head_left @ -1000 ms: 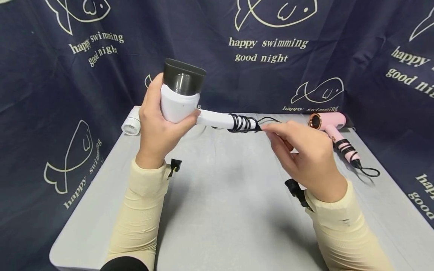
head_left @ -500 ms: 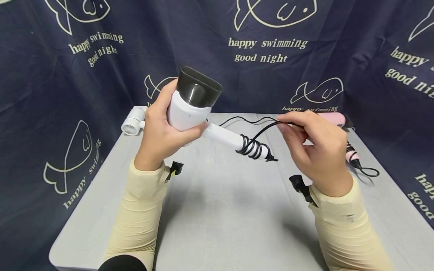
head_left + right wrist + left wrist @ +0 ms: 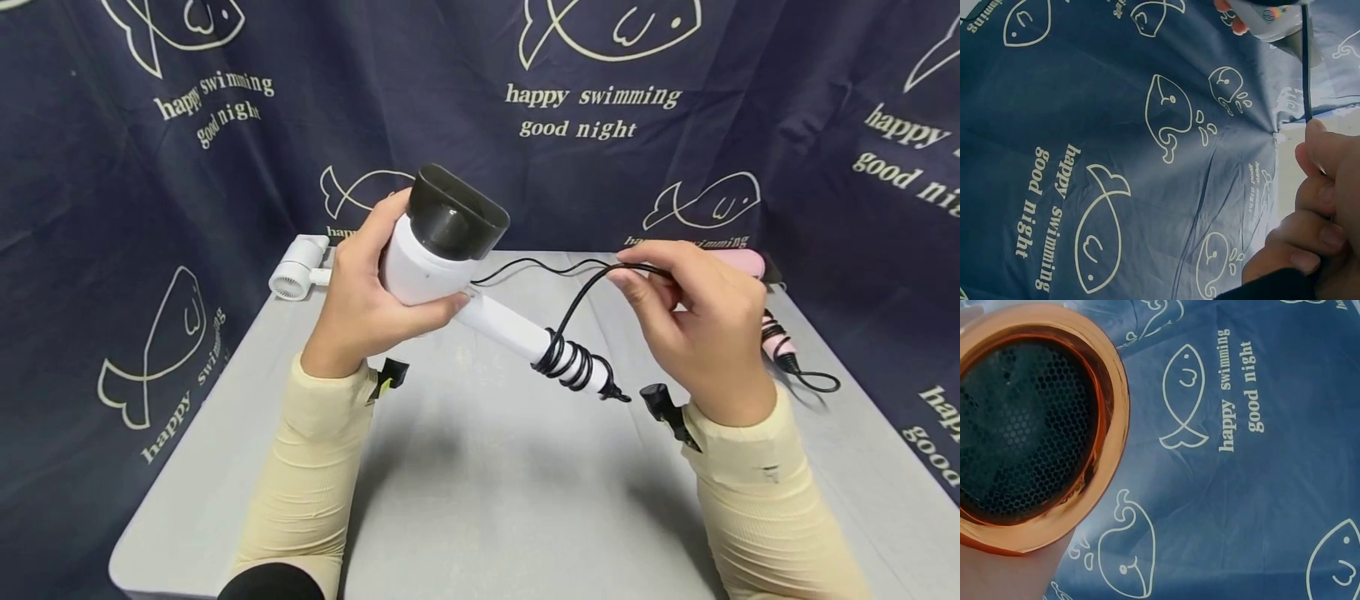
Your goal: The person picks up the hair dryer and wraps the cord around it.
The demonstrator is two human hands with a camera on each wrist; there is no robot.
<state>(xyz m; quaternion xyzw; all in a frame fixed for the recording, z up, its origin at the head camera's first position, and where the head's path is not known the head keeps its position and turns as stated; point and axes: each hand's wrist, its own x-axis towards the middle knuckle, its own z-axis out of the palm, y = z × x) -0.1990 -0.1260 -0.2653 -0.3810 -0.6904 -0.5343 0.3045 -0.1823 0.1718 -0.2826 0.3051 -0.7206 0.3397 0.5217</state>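
The table [image 3: 480,508] before me is pale grey with rounded near corners, and soft shadows from my arms fall across it. A dark blue curtain [image 3: 450,92] closes in its back and both sides, printed with pale line-drawn fish and the words "happy swimming good night". At the far left corner a second white dryer [image 3: 295,271] lies partly behind my wrist; at the far right a pink dryer [image 3: 744,263] lies partly hidden by my other hand, black cord wound round its handle. My left hand [image 3: 367,296] is clamped round the body of the white dryer [image 3: 423,271], holding it above the middle of the table, thumb across the near side. Its black nozzle [image 3: 456,221] tilts up and to the right, and its handle [image 3: 504,327] slopes down to the right. In the left wrist view its other end shows a copper ring [image 3: 1115,419] round dark mesh [image 3: 1022,431]. Several turns of black cord [image 3: 576,300] circle the handle's end, and my right hand [image 3: 697,325] pinches a loose length between thumb and forefinger, tips together.
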